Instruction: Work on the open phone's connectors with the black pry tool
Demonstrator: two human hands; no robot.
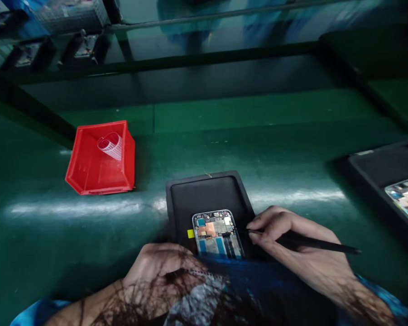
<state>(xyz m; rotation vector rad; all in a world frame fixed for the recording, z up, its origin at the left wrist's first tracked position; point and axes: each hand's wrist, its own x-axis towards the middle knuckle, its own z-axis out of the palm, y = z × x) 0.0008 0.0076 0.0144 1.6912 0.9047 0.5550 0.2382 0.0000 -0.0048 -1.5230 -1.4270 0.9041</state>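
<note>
An opened smartphone (pixel 219 231), its circuit board and copper patch showing, lies in a black tray (pixel 205 192). A yellow tab (pixel 190 233) sticks out from its left edge. My right hand (pixel 292 240) pinches a slim black pen-like tool (pixel 326 245), whose tip end is beside the phone's right edge. At the phone's lower left, my left hand (pixel 166 271) is closed with curled fingers near the tray's edge. Strands of hair and a blue sleeve-coloured cloth cover part of that hand and the phone's lower end, so what its fingers hold is hidden.
A red bin (pixel 100 179) holding a rolled pink perforated sheet (pixel 111 145) stands on the green table (pixel 149 158) to the left. Another black tray (pixel 373 167) with an opened phone (pixel 407 197) lies at right. Farther back runs a shelf rail (pixel 224 59) with small black trays (pixel 84 50).
</note>
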